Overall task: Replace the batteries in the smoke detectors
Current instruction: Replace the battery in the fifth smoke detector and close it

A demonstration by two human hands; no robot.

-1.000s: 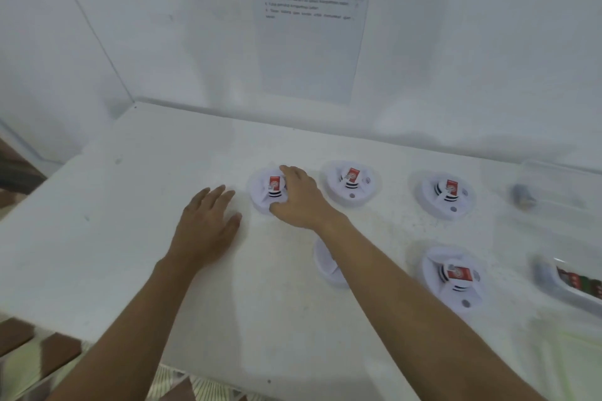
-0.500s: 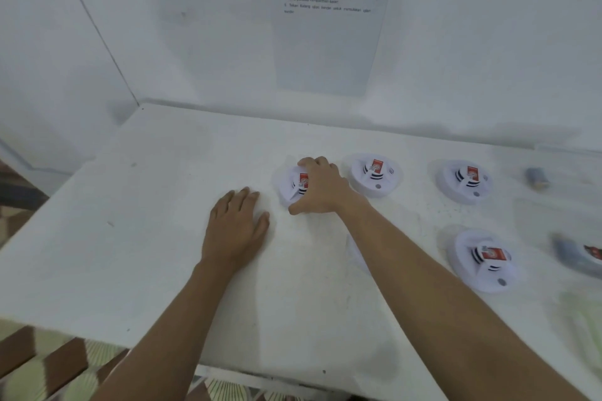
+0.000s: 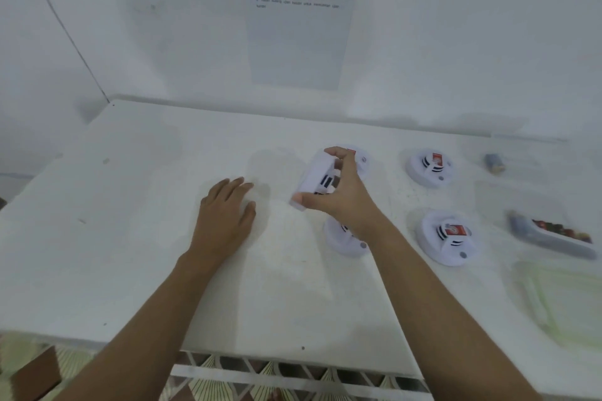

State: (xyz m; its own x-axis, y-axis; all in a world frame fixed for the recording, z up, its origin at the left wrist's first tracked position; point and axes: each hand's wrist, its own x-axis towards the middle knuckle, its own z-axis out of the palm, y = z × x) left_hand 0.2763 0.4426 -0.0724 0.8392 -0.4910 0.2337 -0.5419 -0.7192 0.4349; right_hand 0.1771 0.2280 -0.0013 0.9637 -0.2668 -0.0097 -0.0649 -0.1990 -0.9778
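Observation:
My right hand [image 3: 338, 192] grips a white round smoke detector [image 3: 316, 181] and holds it tilted on edge just above the white table [image 3: 130, 238]. My left hand [image 3: 224, 215] rests flat on the table to its left, fingers straight. Other white smoke detectors lie on the table with red batteries showing: one behind my right hand [image 3: 360, 158], mostly hidden, one at the back right [image 3: 429, 168], one at the right [image 3: 446, 236], and one under my right wrist [image 3: 345, 239], partly hidden.
A tray holding several batteries [image 3: 553, 234] lies at the right edge, with a single loose battery [image 3: 494, 162] farther back. A pale green plastic item [image 3: 566, 299] lies at the near right. A printed instruction sheet [image 3: 298, 16] hangs on the wall behind.
My right hand has lifted the leftmost detector off the table and tipped it on edge. My left hand stays flat on the table.

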